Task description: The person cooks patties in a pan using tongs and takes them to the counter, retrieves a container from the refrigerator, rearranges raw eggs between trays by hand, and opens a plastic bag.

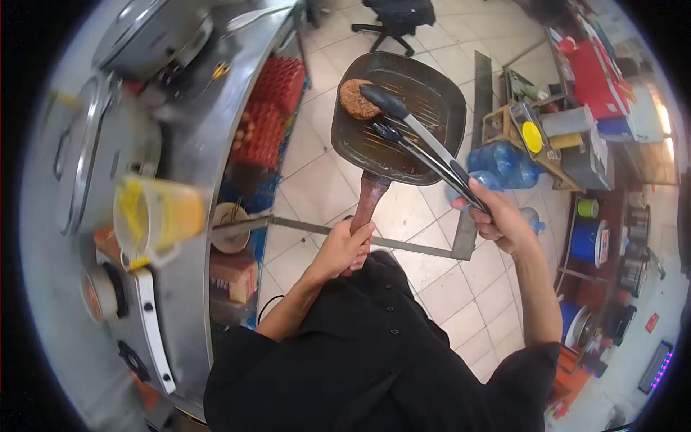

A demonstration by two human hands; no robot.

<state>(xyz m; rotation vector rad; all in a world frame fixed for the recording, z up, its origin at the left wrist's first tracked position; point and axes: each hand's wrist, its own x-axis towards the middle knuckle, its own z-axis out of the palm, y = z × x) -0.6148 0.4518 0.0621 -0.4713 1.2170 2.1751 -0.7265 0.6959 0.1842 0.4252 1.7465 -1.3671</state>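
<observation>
My left hand (345, 249) is wrapped round the brown handle of a square grill pan (425, 162), which it holds up over the floor. A browned burger patty (355, 99) lies at the pan's left side. Closed round the grip end of a pair of tongs (435, 147) is my right hand (497, 219). The tongs have metal arms and black tips, spread apart. One tip touches or overlaps the patty's right edge; the other is over the ridged pan bottom. Whether the patty is pinched, I cannot tell.
Along the left runs a steel counter (216, 137) with large pots, a yellow-tinted pitcher (160, 216) and a gas stove (152, 331). Red egg trays (268, 108) stand under it. Blue water jugs (504, 164) and loaded shelves are on the right. An office chair (396, 18) stands ahead.
</observation>
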